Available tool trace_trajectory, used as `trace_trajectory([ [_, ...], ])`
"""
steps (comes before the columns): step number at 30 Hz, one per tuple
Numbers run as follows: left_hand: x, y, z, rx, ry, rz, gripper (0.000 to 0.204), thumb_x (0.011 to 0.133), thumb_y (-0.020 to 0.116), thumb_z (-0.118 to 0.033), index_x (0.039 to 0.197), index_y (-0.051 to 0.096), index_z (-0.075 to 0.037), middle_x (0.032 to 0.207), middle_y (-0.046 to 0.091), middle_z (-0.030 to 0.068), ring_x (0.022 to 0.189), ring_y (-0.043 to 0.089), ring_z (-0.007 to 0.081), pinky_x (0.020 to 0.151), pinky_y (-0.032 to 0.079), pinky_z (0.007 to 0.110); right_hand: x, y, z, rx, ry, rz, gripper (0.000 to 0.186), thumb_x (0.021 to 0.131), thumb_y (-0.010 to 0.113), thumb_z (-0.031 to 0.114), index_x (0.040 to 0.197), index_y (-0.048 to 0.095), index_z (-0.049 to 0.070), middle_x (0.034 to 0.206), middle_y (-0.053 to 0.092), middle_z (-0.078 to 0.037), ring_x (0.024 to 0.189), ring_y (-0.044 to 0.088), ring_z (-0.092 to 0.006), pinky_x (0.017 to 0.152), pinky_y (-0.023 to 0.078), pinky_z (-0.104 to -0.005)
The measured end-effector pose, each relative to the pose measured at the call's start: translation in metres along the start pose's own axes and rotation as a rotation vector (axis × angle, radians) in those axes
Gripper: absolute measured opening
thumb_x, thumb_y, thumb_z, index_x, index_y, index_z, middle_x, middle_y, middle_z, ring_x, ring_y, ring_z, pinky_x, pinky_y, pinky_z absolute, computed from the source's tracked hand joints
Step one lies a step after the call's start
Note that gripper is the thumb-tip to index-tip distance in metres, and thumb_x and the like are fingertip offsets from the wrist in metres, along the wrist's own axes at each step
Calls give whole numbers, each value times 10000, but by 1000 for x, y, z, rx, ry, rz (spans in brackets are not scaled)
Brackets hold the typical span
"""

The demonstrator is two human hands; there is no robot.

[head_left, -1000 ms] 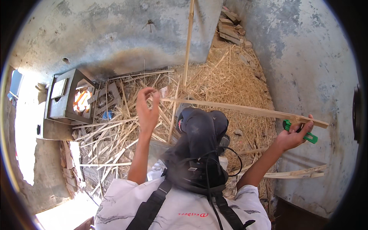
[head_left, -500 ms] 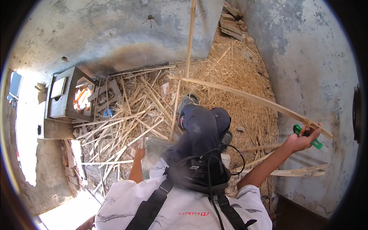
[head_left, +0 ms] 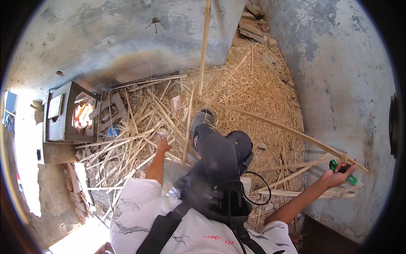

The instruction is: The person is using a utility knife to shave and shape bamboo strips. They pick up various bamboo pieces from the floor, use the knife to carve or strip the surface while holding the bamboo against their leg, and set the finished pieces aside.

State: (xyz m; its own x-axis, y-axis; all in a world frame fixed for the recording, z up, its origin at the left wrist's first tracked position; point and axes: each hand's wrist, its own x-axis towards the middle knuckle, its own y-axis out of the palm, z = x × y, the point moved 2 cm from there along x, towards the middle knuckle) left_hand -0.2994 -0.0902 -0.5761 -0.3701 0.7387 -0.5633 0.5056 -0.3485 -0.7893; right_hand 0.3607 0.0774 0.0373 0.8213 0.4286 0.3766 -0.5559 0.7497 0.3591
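Observation:
My right hand (head_left: 337, 177), at the far right, is closed round a green utility knife (head_left: 353, 179) with a pale blade. Its fingertips reach up to the near end of a long wooden strip (head_left: 292, 130), which slants from there up and left to the straw. A small raised knot or splinter sits on the strip by my fingers. My left hand (head_left: 163, 145) hangs over a heap of thin wooden strips (head_left: 127, 148) with its fingers loosely apart, and nothing shows in it.
Straw (head_left: 258, 97) covers the floor up to the grey wall (head_left: 338, 84). Another strip (head_left: 204, 46) stands upright ahead of my knees (head_left: 218, 148). A wooden box (head_left: 63, 112) with a glowing opening is at the left. Bricks (head_left: 252, 27) lie in the far corner, more strips (head_left: 292, 178) at my right.
My left hand has moved forward, away from my body, over the strip heap. My right hand has come down slightly with the knife, and the long strip's far end has dropped toward the straw.

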Motion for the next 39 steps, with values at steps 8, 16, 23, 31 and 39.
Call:
trace_trajectory([
  [8,-22,-21,-41,-120,26,69,359,914,690,-185,1269,694,-132,1222,713,223,1165,668,419,992,530,538,1,4,-8,-103,-48,-4,367,1064,641,327,1308,677,55,774,445,56,683,416,-39,589,341,-207],
  [16,-61,-147,-31,-309,218,-394,261,965,557,-53,1206,658,-44,1009,747,232,892,725,425,783,575,519,-3,-1,-29,-101,-20,8,415,1085,601,349,1341,659,27,774,472,54,642,369,-40,539,249,-235],
  [23,-108,-302,-30,-713,357,-146,253,1103,515,-158,1225,661,8,942,763,95,768,698,151,684,559,305,-6,-16,-21,-5,38,-35,395,1064,637,339,1330,664,48,948,552,19,741,440,-44,613,345,-212],
  [31,-166,-423,-88,-915,452,-19,357,1081,609,-239,1313,679,23,1011,754,40,872,661,90,834,551,263,-8,-42,-1,8,4,-41,397,1067,626,345,1323,664,43,753,408,64,662,372,-32,578,262,-211],
  [39,-198,-466,-131,-910,512,-187,353,948,797,-205,1225,741,7,924,737,25,812,654,88,755,530,255,-2,-68,7,42,10,-54,407,1058,643,347,1326,663,40,808,476,55,681,409,-29,577,299,-203],
])
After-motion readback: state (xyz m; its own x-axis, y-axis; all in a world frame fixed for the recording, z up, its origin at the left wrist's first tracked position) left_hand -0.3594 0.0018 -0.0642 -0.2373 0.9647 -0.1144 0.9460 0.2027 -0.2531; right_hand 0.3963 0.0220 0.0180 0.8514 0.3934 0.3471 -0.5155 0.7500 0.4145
